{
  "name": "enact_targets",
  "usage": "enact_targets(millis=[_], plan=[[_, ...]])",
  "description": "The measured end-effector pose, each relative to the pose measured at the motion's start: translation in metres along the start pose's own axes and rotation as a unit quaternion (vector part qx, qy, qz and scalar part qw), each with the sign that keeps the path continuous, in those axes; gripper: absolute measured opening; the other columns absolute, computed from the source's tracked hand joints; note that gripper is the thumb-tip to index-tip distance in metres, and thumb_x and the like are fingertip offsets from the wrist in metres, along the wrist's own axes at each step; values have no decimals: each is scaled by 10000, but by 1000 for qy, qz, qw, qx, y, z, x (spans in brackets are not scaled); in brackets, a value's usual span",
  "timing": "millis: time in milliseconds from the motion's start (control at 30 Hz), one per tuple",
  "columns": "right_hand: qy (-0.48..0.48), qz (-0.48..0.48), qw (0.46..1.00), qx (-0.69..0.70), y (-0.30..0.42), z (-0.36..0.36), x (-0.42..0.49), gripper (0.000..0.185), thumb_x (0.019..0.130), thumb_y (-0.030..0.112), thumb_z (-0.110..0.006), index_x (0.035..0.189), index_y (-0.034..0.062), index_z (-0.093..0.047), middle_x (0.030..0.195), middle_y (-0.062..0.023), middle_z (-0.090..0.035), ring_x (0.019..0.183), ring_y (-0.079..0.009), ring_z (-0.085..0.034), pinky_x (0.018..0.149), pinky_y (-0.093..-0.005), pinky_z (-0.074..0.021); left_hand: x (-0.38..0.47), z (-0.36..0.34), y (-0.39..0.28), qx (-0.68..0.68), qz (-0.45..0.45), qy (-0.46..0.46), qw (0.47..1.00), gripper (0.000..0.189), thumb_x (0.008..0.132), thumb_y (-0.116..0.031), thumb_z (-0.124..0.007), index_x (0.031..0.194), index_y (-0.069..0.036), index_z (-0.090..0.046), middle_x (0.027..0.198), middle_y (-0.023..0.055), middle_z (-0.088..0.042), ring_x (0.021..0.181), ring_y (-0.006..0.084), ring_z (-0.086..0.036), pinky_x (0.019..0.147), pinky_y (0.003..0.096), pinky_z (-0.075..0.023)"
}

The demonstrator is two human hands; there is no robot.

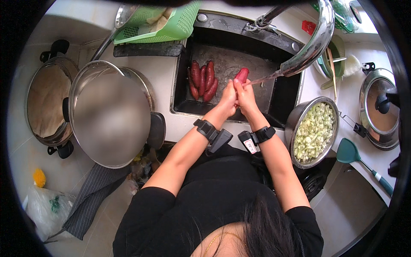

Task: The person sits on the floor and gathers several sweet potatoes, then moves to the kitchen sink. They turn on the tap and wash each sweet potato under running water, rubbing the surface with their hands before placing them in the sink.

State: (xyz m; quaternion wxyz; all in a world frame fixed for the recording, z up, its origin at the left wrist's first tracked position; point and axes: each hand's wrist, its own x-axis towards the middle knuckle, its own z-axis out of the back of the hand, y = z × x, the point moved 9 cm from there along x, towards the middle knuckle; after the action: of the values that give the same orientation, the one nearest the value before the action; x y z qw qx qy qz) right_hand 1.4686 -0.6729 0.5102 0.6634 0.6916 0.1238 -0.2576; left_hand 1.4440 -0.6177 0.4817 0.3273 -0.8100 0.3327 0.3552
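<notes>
Both my hands are closed around one red-skinned sweet potato over the dark sink. My left hand grips its lower part from the left, and my right hand wraps it from the right with the thumb on top. A stream of water runs from the curved chrome faucet onto the sweet potato and my right hand. Several more red sweet potatoes lie together on the left side of the sink floor. My fingers hide the lower end of the held one.
A metal pot of chopped pale-green vegetable stands right of the sink, near a teal spatula and a lidded pan. On the left are a large steel pot and another pan. A green basket sits behind.
</notes>
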Motion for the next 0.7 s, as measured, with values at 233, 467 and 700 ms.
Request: enact_targets(millis=[233, 467, 700], plan=[[16, -132, 991, 10, 1, 10, 0, 299, 889, 365, -457, 883, 66, -457, 654, -25, -493, 476, -92, -437, 357, -216, -372, -11, -12, 0, 74, -11, 53, 996, 431, 939, -436, -220, 934, -90, -477, 700, 12, -496, 473, 105, -417, 338, 215, -282], [187, -64, 976, 90, 14, -14, -27, 440, 790, 40, -592, 1165, 68, -365, 932, -20, -520, 741, -76, -525, 620, -189, -455, -12, -12, -8, -65, 101, 54, 991, 507, 930, -462, -176, 1006, -79, -500, 758, 53, -550, 517, 120, -475, 336, 202, -336], [47, -77, 994, 58, 0, 2, -2, 226, 842, 222, -563, 954, 45, -479, 742, -20, -526, 555, -75, -474, 457, -224, -394, -12, -23, -6, -39, 53, 124, 990, 498, 925, -475, -209, 988, -77, -501, 754, 47, -554, 506, 119, -483, 352, 200, -361]])
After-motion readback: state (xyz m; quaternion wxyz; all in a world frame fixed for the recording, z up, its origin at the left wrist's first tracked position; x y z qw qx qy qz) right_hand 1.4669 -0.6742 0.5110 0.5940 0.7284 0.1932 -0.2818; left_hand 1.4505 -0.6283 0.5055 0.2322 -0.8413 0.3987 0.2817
